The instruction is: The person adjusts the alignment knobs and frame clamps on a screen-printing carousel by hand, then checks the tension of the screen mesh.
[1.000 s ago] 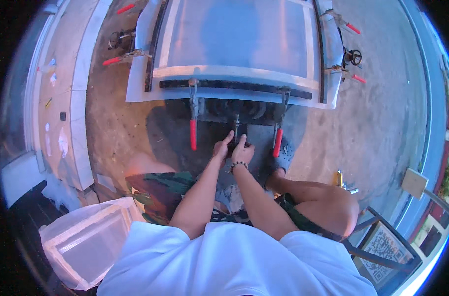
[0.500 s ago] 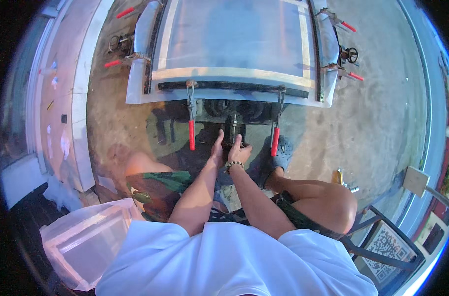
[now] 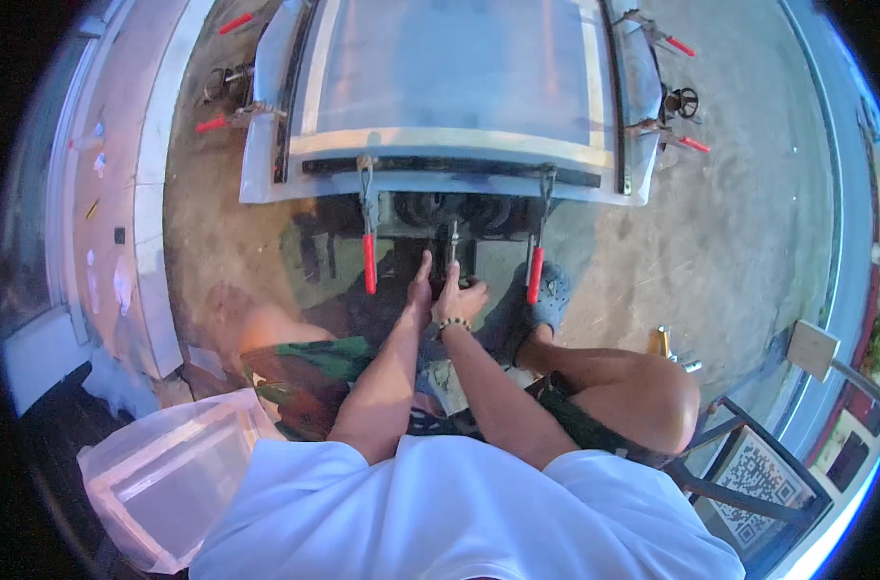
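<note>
In front of me is a mesh-covered rectangular frame (image 3: pixel 459 143), its black front bar (image 3: pixel 459 168) held by two red-handled clamps. Below its near edge a threaded metal rod (image 3: pixel 452 235) points toward me. My right hand (image 3: pixel 462 302), wearing a beaded bracelet, is at the rod's near end, thumb up along it and fingers curled. What lies inside those fingers is hidden. Just left of the rod, my left hand (image 3: pixel 419 292) is seen edge-on, with a straight finger or thumb pointing forward and no held thing visible. A dark part between the hands is mostly covered.
The left clamp handle (image 3: pixel 369 264) and right clamp handle (image 3: pixel 535 275) hang on either side of my hands. More red-handled clamps and a handwheel (image 3: pixel 686 101) line the frame's sides. A small mesh frame (image 3: pixel 184 474) leans at lower left; a metal stand (image 3: pixel 749 483) is at lower right.
The view has shifted slightly. My right hand has turned a little, its thumb now lying closer along the rod. My left hand stays beside it, still upright.
</note>
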